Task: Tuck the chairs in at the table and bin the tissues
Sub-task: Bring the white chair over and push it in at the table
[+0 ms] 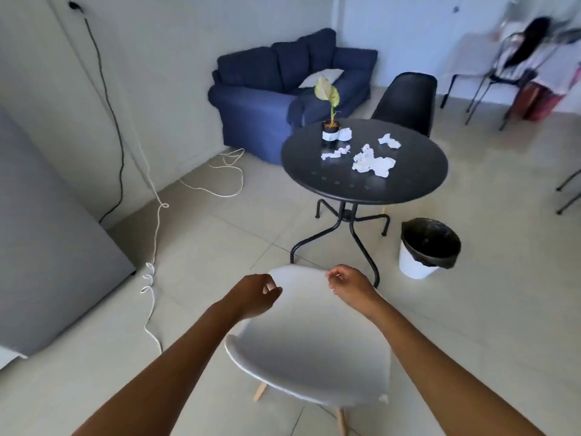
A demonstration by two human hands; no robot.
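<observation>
Both hands at the top edge of the white chair [309, 350] backrest: left hand [256, 295] curls onto its left corner, right hand [347, 283] onto the right; contact looks like a light grip, not fully clear. White chair sits near, well apart from the round table [405, 184], not tucked. Black chair [407, 100] at the far side looks close in, seat hidden by the tabletop. Crumpled tissues [372, 162] all on the table, none binned as far as visible. Bin [427, 248] on the floor, right of the table base. Judgement: early stage, one chair and all tissues left.
</observation>
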